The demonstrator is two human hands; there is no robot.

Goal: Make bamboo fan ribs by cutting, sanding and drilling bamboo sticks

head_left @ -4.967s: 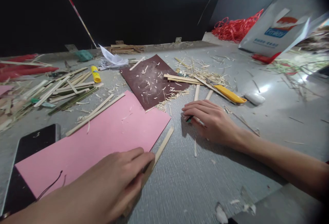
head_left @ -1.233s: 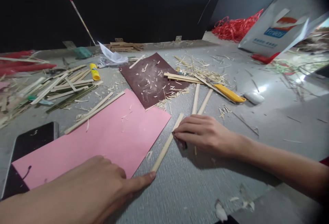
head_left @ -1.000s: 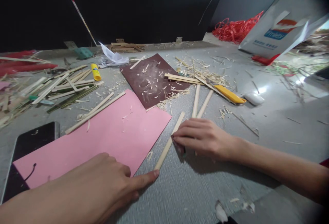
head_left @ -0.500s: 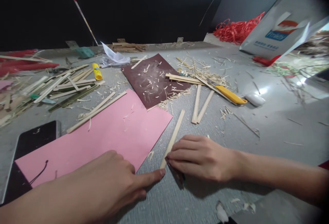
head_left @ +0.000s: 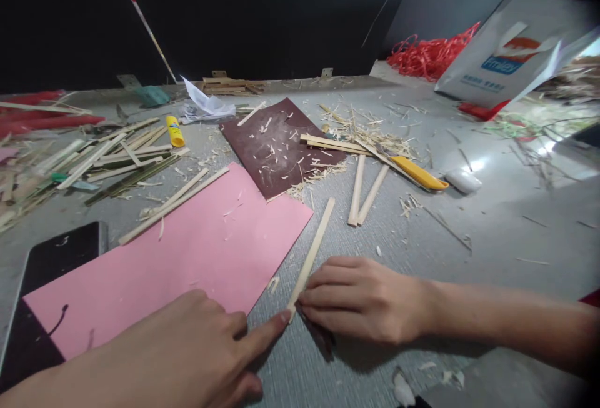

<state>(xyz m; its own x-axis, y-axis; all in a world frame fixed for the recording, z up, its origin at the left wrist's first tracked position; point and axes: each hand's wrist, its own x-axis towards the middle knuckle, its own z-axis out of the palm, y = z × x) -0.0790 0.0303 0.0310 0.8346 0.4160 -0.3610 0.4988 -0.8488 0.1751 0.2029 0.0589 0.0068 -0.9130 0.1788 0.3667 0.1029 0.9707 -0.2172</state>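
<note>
A pale flat bamboo strip lies slantwise on the grey table between my hands. The outstretched index finger of my left hand presses on its near end; the thumb is apart and the other fingers are bent. Along the strip's right side, my right hand is closed, fingers together, on a dark brown piece of sandpaper, mostly hidden under the palm. Beside the left hand lies a pink sheet of card, with two thin strips across its far edge.
Beyond lies a brown sandpaper sheet with shavings. Right of it are a yellow utility knife and two strips. A phone, glue stick and bamboo pile lie left; a white bag stands back right.
My right hand has slid a little toward me along the strip. My left hand has shifted slightly down and left, its fingertip still at the strip's near end.
</note>
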